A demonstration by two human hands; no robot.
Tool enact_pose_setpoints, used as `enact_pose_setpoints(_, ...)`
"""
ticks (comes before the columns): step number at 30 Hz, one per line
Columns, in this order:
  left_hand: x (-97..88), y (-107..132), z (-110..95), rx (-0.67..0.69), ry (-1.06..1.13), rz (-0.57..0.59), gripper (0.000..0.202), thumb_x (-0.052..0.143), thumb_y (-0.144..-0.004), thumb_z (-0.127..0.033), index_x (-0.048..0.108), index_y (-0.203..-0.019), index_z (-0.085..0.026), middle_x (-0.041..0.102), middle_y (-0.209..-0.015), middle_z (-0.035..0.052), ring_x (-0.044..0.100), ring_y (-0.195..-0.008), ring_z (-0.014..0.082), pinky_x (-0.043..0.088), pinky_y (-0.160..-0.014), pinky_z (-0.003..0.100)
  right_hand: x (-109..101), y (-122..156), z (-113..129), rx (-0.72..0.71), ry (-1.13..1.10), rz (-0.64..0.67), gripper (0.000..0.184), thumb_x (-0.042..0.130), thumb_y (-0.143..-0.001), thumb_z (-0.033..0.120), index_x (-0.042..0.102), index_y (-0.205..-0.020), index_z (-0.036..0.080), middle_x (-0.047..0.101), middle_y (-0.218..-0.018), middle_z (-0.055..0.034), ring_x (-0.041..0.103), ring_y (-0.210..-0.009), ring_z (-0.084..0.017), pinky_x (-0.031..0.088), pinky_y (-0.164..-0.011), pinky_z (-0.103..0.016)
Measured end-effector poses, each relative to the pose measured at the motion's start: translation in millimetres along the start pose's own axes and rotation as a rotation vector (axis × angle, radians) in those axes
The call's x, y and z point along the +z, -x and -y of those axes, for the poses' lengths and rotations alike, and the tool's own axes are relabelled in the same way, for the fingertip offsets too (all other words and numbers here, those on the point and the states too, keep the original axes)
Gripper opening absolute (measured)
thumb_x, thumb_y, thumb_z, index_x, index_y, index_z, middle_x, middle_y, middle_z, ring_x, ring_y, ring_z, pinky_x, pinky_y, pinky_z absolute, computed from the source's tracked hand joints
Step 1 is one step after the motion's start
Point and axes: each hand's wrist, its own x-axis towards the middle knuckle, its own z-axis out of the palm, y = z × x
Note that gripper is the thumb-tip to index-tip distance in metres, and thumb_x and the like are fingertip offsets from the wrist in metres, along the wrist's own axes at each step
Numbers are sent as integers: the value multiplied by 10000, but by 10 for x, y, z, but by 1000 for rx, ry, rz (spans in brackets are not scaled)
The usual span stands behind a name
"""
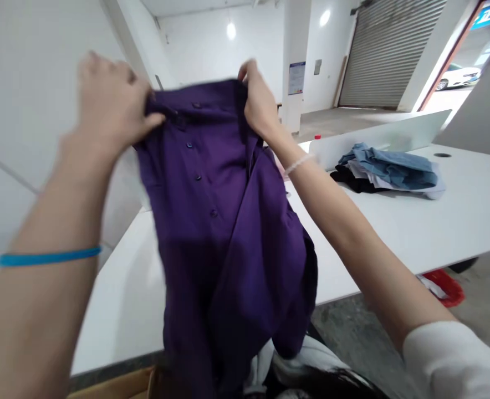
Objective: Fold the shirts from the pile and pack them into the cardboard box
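Observation:
A purple button-up shirt (224,221) hangs in the air in front of me, above the white table (394,227). My left hand (112,105) is closed on the shirt's top left corner near the collar. My right hand (258,100) pinches the top right corner. The shirt's row of buttons faces me and its lower part droops toward a pile of clothes (303,366) at the bottom of the view. A blue band circles my left forearm and a pale bracelet my right wrist.
A stack of folded blue, white and black garments (390,174) lies on the table at the right. A cardboard box edge (116,385) shows at the bottom left. A red basket (447,285) sits on the floor beyond the table's edge. A white wall runs along the left.

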Motion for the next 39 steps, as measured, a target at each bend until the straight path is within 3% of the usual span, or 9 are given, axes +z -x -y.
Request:
enact_pose_setpoints(2,323,4,-77,63,-171,-21,632,257,-884,-502,430,-1265,-30,290,-1464,183,138,-1355,416,125,-1028,596,398,221,-312,115,135,220,431,402,-880,71,313,-1301,79,480,-1224,-184,464,-1200,-309,383,-974,-558)
enact_pose_setpoints(4,739,283,-237,-39,-194,243,695,-42,-892,-343,297,-1288,116,242,-1430,249,112,-1323,427,216,-920,610,648,663,-546,96,204,426,561,523,-866,174,288,-1365,70,396,-1354,-237,392,-1270,-343,358,-997,-573)
enact_pose_setpoints(7,1323,1010,-521,-114,-123,555,593,288,-920,-488,549,-1150,-8,647,-1089,202,603,-1073,315,436,-898,470,751,1656,-667,21,138,648,522,532,-889,276,379,-1356,97,415,-1379,-225,412,-1270,-321,367,-1019,-525)
enact_pose_setpoints(10,1753,1754,-785,-162,-34,832,497,410,-883,-518,676,-972,-108,716,-840,171,697,-778,286,531,-700,385,735,2732,-598,-17,-2,884,491,477,-924,365,436,-1347,117,469,-1356,-208,447,-1258,-297,393,-1013,-478)
enact_pose_setpoints(12,1963,2148,-948,-182,-4,916,507,384,-892,-509,661,-1080,-128,700,-979,208,685,-865,308,526,-730,404,748,3291,-542,34,-10,971,549,411,-939,453,387,-1399,155,401,-1422,-197,389,-1305,-319,362,-1024,-531)
enact_pose_setpoints(15,2218,2544,-1136,-204,-19,946,592,365,-897,-478,475,-1337,-97,448,-1363,272,464,-1230,405,436,-899,535,831,3741,-538,49,14,998,628,335,-934,545,288,-1456,200,291,-1489,-173,242,-1376,-343,272,-1052,-609)
enact_pose_setpoints(19,2529,2705,-1154,-201,8,951,676,270,-921,-496,261,-1449,-74,209,-1495,255,208,-1369,424,300,-1002,610,1029,3783,-678,-37,51,921,629,318,-931,566,298,-1453,216,268,-1500,-162,190,-1395,-328,222,-1071,-612)
enact_pose_setpoints(29,3324,2251,-782,-201,69,826,690,209,-925,-518,234,-1458,-80,180,-1526,196,162,-1396,377,200,-1062,610,1597,3328,-1153,18,140,947,634,224,-942,581,285,-1460,220,251,-1513,-138,190,-1397,-314,196,-1091,-565)
enact_pose_setpoints(39,3473,2220,-735,-220,58,667,678,236,-918,-539,300,-1441,-113,269,-1508,167,218,-1391,332,199,-1096,552,1767,3245,-1273,45,119,852,586,310,-946,534,361,-1427,203,350,-1470,-137,272,-1368,-311,209,-1088,-541)
